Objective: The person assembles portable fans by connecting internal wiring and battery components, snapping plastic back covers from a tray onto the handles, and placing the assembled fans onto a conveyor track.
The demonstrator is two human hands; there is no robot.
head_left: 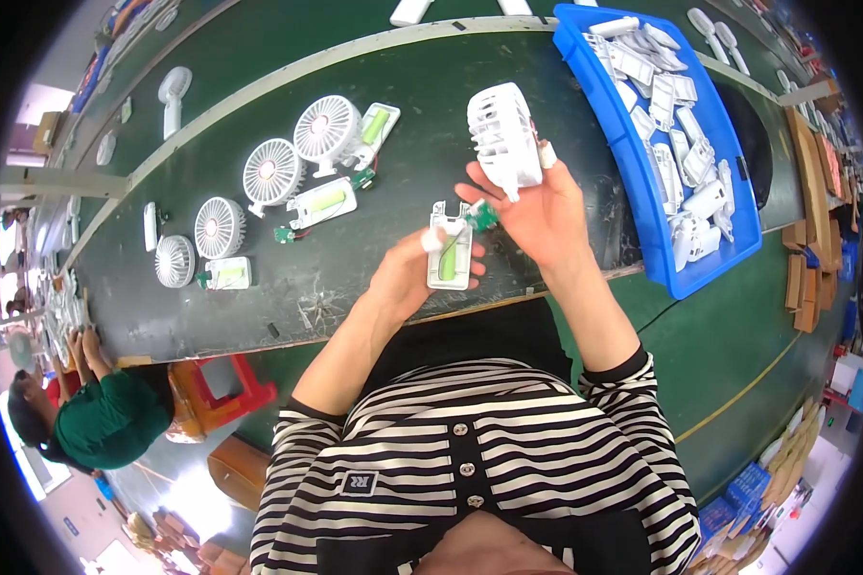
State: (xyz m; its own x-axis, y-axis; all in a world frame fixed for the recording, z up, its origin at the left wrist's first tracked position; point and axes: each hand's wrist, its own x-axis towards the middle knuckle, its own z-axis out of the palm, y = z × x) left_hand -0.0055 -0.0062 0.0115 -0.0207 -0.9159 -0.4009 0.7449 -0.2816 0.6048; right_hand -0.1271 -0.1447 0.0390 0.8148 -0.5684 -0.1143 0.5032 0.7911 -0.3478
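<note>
My left hand (pixel 405 271) is closed around a white fan handle shell (pixel 450 251) with a green battery cell lying in it. A small green circuit board (pixel 482 216) hangs at the shell's upper right, between my hands. In my right hand (pixel 548 218) rests a white fan head (pixel 504 139) with a slatted round cage, tilted on its side and gripped by thumb and fingers. White wraps cover a fingertip on each hand. To the left on the bench lie several white fan heads (pixel 327 130) beside handle shells (pixel 322 202) with green cells and boards.
A blue bin (pixel 664 244) full of white plastic shells stands at the right on the dark green bench (pixel 403 134). A pale rail (pixel 355 48) crosses the bench's far side. At lower left a co-worker in green (pixel 115 419) sits near a red stool (pixel 235 388).
</note>
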